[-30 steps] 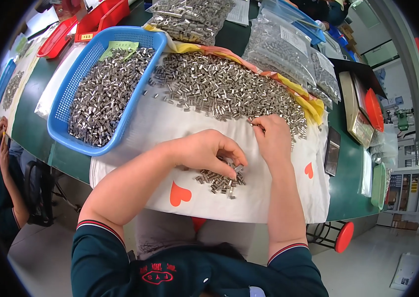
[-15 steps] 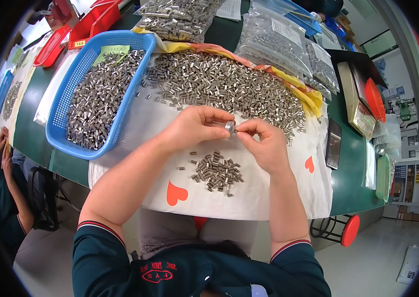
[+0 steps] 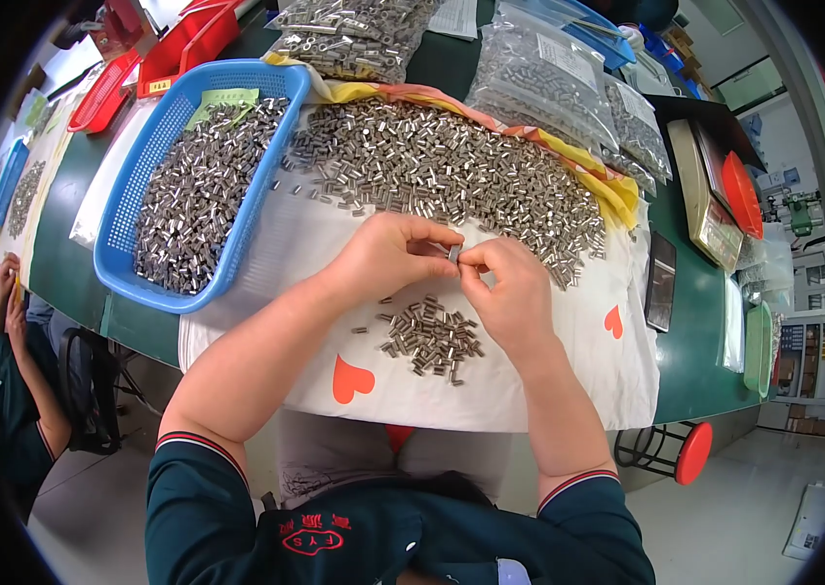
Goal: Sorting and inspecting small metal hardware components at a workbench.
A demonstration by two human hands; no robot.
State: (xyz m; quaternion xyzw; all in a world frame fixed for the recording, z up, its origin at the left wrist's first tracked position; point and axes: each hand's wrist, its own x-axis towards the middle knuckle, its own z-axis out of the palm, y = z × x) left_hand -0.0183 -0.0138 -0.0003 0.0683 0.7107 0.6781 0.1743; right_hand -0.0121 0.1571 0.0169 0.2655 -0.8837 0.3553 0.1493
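Between the thumb and fingers of my left hand (image 3: 388, 255) is a small, shiny round metal piece (image 3: 454, 253), turned nearly edge-on. My right hand (image 3: 508, 291) is closed in a pinch right against that piece; whatever its fingertips hold is hidden. Below both hands, on the white cloth (image 3: 286, 341), lies a small pile of short metal cylinders (image 3: 432, 336), with a few loose ones at its left. Beyond my hands spreads a much larger heap of similar metal cylinders (image 3: 442, 161).
A blue plastic basket (image 3: 108, 239) full of metal cylinders stands at the left. Bagged metal parts (image 3: 539, 83) lie along the back. On the right are a dark phone-like slab (image 3: 660, 283) and a red stool (image 3: 692, 453). Another person's hands (image 3: 11, 292) show at far left.
My right hand has moved slightly left, closer to my left hand. The round metal piece has turned from showing its face to nearly edge-on.
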